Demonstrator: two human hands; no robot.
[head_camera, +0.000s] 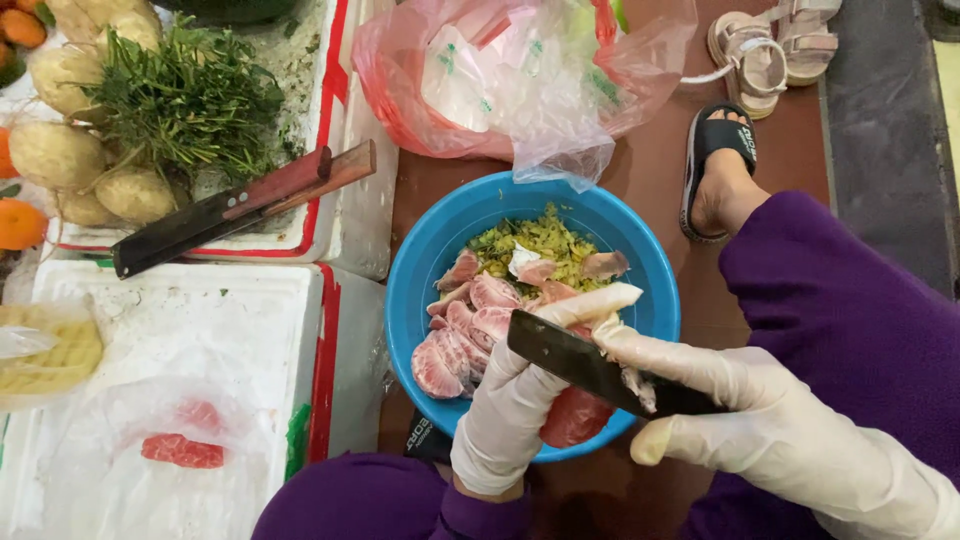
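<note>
Pomelo flesh (573, 417), pink-red, sat gripped in the gloved left hand (515, 405) over a blue bowl (430, 260) of peeled segments. The gloved right hand (760, 420) clasped a dark knife (580, 360) against it. A cleaver (200, 220) lay on a foam box (345, 215) nearby.

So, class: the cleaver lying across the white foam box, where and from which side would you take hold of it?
Grip the cleaver by its reddish wooden handle, coming from the right end. The handle juts toward the blue bowl, clear of the greens, while the dark blade points left, so fingers stay off the edge.
</note>
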